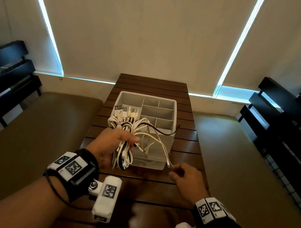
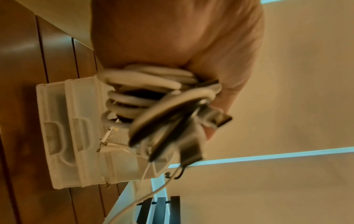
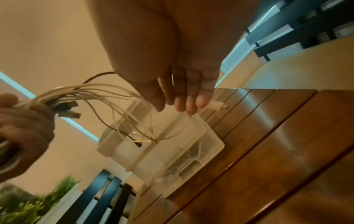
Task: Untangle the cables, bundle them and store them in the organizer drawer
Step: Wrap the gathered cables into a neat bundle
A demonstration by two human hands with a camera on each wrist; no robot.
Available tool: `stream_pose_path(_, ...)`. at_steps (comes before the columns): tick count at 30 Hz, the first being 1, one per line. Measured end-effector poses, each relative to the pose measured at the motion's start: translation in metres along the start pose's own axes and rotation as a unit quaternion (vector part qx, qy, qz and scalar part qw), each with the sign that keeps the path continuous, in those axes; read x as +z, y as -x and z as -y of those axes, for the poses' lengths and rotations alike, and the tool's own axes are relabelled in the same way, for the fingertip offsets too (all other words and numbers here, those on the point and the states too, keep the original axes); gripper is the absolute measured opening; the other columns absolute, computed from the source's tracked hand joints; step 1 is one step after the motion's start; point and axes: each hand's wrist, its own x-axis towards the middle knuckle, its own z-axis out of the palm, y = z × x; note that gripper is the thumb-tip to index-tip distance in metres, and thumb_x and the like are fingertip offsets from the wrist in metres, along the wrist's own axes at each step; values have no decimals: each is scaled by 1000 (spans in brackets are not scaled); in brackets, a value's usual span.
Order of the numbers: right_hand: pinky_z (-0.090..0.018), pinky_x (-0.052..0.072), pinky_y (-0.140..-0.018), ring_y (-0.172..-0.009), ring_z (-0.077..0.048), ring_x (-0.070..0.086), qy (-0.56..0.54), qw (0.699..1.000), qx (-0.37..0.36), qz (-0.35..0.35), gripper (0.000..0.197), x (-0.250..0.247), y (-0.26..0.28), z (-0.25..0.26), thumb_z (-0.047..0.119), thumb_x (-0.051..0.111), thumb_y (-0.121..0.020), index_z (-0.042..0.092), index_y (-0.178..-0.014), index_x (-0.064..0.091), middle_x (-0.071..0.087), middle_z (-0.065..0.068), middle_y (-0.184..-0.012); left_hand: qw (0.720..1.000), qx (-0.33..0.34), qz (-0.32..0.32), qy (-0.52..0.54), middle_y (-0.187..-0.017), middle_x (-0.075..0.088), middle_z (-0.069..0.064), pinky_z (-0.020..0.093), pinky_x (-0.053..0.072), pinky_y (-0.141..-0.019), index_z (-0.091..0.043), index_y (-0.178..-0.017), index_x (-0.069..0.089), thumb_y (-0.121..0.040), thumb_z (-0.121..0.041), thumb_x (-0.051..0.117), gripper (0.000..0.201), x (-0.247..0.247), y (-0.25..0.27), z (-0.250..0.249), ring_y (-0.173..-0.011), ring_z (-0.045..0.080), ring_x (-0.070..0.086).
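While the right hand (image 1: 185,177) sits nearest the camera, low over the wooden table (image 1: 153,200), its fingers reach toward the free plug end of a white cable (image 1: 168,163); the blurred right wrist view shows the plug just beyond the fingertips (image 3: 200,103), so whether it is pinched or only touched cannot be told. That cable rises up and to the left from the plug, its long axis running diagonally back to the bundle of cables (image 1: 124,129). A little farther out, the left hand (image 1: 111,145) has its fingers curled firmly round the middle of that bundle, with looped ends hanging below the fist and USB plugs fanned above it. Several loose tails spray rightward from the fist, toward the right hand, which makes the right hand the nearer one for gathering them in. Beyond both hands stands the organizer (image 1: 146,109), its top compartments open to view and its drawers (image 1: 147,163) apparently closed, directly behind the bundle and in line with it.
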Motion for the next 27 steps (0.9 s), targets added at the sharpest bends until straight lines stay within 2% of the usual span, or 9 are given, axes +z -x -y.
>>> stream_pose_path(1,-9,41,-62,-79,-6,61,-4,1000,-3,0,3,0,1,5,26,68,-87,24,-88,66,63,13,-80,1000,3,5,-4,-57,53,13,23,43,-41,0,-71,61,-73,0,67,7,0,1,1,-38,18,50)
stream_pose_path(4,-35,55,-71,-69,-20,67,-137,989,-18,48,29,0,5,34,35,62,-90,8,-82,68,70,-5,-74,999,23,27,-28,-57,56,12,23,46,-41,4,-72,62,-78,5,66,7,4,4,10,-39,16,53)
stream_pose_path(8,-34,55,-67,-75,-30,66,-309,929,3,201,59,-4,14,75,47,52,-86,-9,-101,63,68,-27,-91,996,67,52,-31,-87,67,25,50,55,-78,9,-93,67,-72,5,72,22,12,4,22,-76,36,66)
stream_pose_path(10,-38,56,-78,-83,-29,66,-300,922,-1,245,63,-4,15,83,51,54,-80,-4,-109,61,68,-24,-105,995,89,41,-11,-94,67,26,54,54,-82,8,-97,66,-73,8,71,24,14,3,24,-82,38,66)
stream_pose_path(13,-41,57,-82,-100,-21,64,-245,923,0,296,38,0,18,91,45,67,-82,27,-114,55,64,-2,-112,991,131,6,9,-89,71,19,47,56,-77,0,-95,70,-75,10,68,23,15,1,29,-80,35,69)
stream_pose_path(16,-30,56,-79,-97,-11,66,-225,929,-28,292,63,15,18,99,28,83,-69,22,-125,53,67,2,-111,986,165,-2,5,-94,74,13,37,57,-76,-4,-102,69,-77,9,69,28,22,5,33,-88,28,72)
stream_pose_path(19,-43,55,-89,-98,-25,69,-268,924,-11,272,56,20,20,105,6,85,-62,6,-112,62,72,-12,-105,983,182,18,10,-93,76,2,23,56,-73,-12,-103,68,-79,9,67,31,31,10,35,-90,16,72)
stream_pose_path(23,-55,53,-83,-85,-43,68,-274,922,0,272,36,16,22,106,-7,80,-60,-5,-93,66,70,-26,-92,985,165,27,42,-99,74,7,33,56,-80,-8,-111,66,-80,6,66,33,33,13,38,-95,22,70)
stream_pose_path(27,-36,46,-55,-55,-25,57,-186,959,-10,215,21,20,23,107,-10,70,-62,10,-65,62,64,-13,-64,992,106,36,62,-92,71,13,36,54,-59,-6,-112,65,-79,1,69,34,36,14,42,-82,29,68)
